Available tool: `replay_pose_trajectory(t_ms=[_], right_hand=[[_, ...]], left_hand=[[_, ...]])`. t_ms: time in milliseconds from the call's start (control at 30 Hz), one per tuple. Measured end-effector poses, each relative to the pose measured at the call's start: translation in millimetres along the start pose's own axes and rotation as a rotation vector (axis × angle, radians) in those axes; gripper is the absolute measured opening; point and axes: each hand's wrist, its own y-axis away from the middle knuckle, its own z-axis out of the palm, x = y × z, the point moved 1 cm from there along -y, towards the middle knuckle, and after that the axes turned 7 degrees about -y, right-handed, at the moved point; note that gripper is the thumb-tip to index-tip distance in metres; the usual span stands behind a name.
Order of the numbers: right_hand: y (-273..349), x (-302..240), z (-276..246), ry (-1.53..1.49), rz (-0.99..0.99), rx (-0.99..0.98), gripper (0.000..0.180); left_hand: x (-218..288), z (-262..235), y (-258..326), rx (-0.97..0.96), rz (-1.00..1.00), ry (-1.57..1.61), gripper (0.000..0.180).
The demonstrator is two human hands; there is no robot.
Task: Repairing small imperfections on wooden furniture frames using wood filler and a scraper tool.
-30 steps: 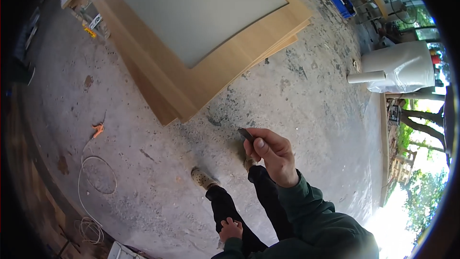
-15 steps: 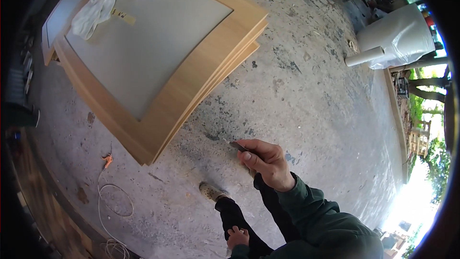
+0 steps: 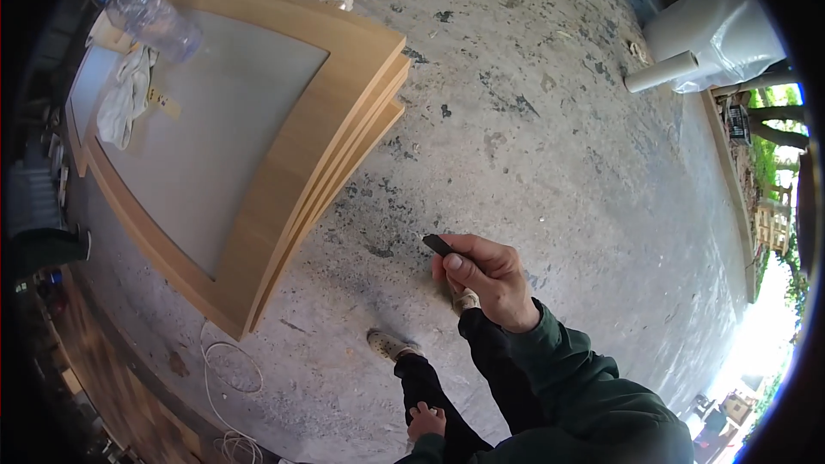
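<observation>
My right hand (image 3: 488,279), raised over the concrete floor, is closed. Thumb and fingers pinch a small dark flat strip (image 3: 437,244), whose blunt end sticks out to the upper left; its exact kind does not show. Low in the picture, my left hand (image 3: 427,421) lies against the leg of my black trousers, fingers loosely bent and a little apart, with nothing visible in it. To the left of my right hand, and apart from it, is a stack of wood-framed panels (image 3: 301,150) with a grey inset on top.
On the stack are a clear plastic bottle (image 3: 146,17) with a blue cap and a white cloth (image 3: 126,101). A thin cord (image 3: 209,378) loops on the floor at lower left. A cardboard tube (image 3: 660,71) and a plastic-wrapped roll (image 3: 722,30) stand at far right.
The view has shifted, so the stack sits further left and the bottle shows whole. My right hand still pinches the strip, which now shows broader. My left hand stays at the leg.
</observation>
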Motion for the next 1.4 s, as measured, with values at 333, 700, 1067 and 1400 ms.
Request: replay_pose_trajectory(t_ms=[333,700,1067,1400], right_hand=[[-42.5,-34.2,-32.3,0.084,-0.068,0.068,0.031],[-122.8,-26.1,-46.3,0.227,-0.351,0.147,0.031],[-177.9,-9.3,-47.8,0.45,-0.65,0.225,0.03],[-189.0,5.8,-42.9,0.507,-0.74,0.278,0.033]], left_hand=[[37.2,-99.1,-21.9,0.022,0.084,0.125,0.029],[83.0,-128.9,-76.9,0.231,0.406,0.044,0.025],[77.1,-165.3,-108.2,0.34,0.524,-0.127,0.024],[65.2,-175.5,-126.1,0.411,0.569,-0.181,0.022]])
